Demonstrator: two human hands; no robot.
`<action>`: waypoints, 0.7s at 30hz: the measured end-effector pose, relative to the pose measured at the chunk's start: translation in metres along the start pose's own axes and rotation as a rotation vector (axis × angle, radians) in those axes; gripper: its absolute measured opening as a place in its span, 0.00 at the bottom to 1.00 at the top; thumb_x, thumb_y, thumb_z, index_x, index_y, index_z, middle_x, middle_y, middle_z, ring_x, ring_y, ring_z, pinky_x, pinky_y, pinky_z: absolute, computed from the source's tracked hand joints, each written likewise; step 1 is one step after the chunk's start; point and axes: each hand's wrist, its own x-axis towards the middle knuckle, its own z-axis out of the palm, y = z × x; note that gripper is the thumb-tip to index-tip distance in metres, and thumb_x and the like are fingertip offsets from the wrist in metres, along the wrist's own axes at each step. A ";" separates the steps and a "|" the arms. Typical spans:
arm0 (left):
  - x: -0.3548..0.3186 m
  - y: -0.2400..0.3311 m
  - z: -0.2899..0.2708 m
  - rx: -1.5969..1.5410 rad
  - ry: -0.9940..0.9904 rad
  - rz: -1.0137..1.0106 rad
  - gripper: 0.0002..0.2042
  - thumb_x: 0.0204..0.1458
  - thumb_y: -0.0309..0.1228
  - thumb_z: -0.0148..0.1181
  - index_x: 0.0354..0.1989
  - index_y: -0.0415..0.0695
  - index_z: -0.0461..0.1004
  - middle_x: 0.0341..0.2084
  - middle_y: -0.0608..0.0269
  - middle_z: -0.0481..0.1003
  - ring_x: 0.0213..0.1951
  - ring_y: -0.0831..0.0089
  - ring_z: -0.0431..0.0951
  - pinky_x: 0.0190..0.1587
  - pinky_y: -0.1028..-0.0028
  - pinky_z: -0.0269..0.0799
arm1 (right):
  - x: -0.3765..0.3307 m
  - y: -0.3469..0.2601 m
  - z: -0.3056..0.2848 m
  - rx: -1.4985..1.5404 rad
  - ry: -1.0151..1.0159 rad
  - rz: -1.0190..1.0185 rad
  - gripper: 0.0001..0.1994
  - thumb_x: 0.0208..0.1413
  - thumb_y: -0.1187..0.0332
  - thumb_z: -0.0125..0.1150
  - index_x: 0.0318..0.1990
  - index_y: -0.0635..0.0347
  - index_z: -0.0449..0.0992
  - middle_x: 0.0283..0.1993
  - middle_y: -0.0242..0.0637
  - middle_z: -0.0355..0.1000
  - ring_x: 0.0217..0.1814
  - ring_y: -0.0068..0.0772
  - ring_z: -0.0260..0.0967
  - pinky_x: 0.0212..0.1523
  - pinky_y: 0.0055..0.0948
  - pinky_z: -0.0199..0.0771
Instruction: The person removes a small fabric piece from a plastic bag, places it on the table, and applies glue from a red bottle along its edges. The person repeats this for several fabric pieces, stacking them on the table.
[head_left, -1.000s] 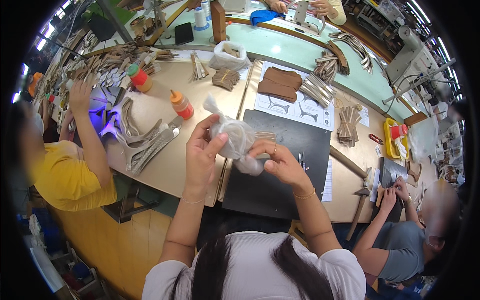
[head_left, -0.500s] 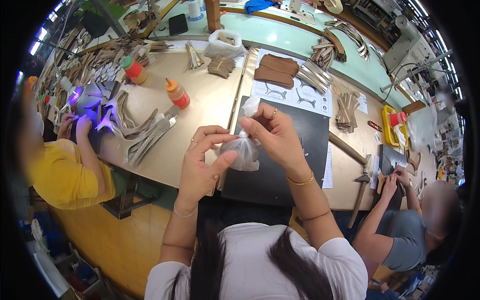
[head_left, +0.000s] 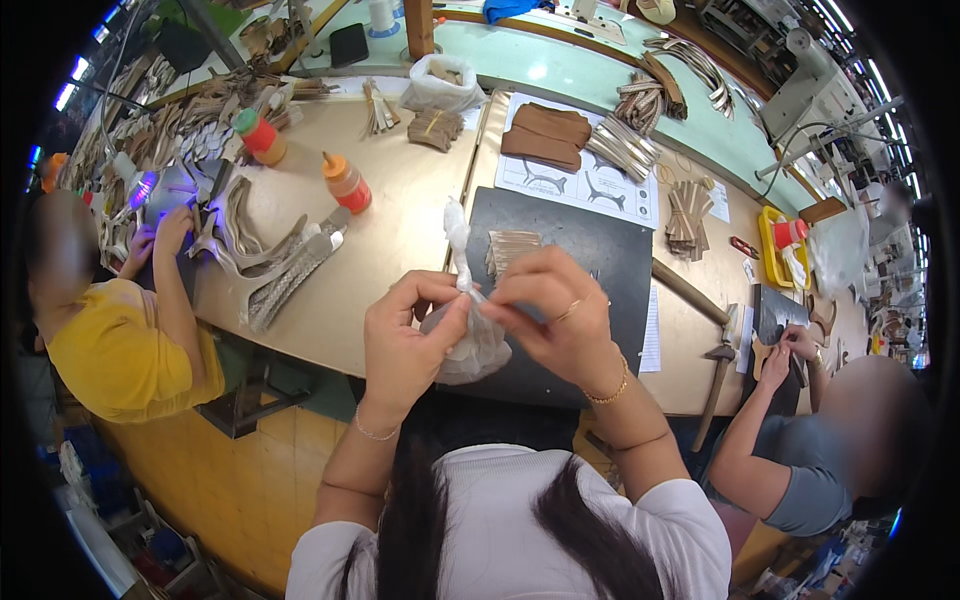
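Both hands [head_left: 480, 325] pinch a small clear plastic bag [head_left: 470, 335] above the black mat [head_left: 600, 250]

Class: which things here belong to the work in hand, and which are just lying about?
In hand: left hand, right hand, small clear plastic bag with twisted neck.

Lying about: orange glue bottles, brown leather pieces, hammer, black mat.

Head-worn fisheye looking steeply down, close over wearer's own hands; facing forward across workbench [head_left: 400, 240]; straight edges bending toward rim; single view only.
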 end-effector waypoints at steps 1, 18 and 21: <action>-0.003 0.002 0.000 0.035 0.000 0.005 0.05 0.52 0.17 0.63 0.34 0.37 0.74 0.33 0.64 0.77 0.32 0.82 0.72 0.35 0.80 0.69 | 0.000 -0.003 -0.003 -0.084 -0.081 -0.086 0.11 0.43 0.77 0.73 0.35 0.60 0.77 0.35 0.35 0.73 0.35 0.36 0.73 0.35 0.29 0.73; -0.019 0.025 0.011 0.108 -0.054 0.288 0.11 0.48 0.17 0.64 0.40 0.38 0.74 0.35 0.58 0.77 0.36 0.71 0.77 0.41 0.74 0.74 | 0.004 -0.017 -0.032 0.080 -0.252 0.131 0.11 0.41 0.77 0.70 0.34 0.58 0.77 0.38 0.36 0.76 0.39 0.36 0.77 0.40 0.29 0.77; -0.021 0.029 0.011 0.050 -0.050 0.129 0.11 0.50 0.18 0.65 0.43 0.36 0.77 0.34 0.59 0.79 0.37 0.74 0.78 0.41 0.75 0.74 | 0.001 -0.014 -0.031 0.163 -0.190 0.126 0.10 0.42 0.77 0.69 0.34 0.59 0.76 0.38 0.36 0.76 0.38 0.34 0.76 0.40 0.27 0.76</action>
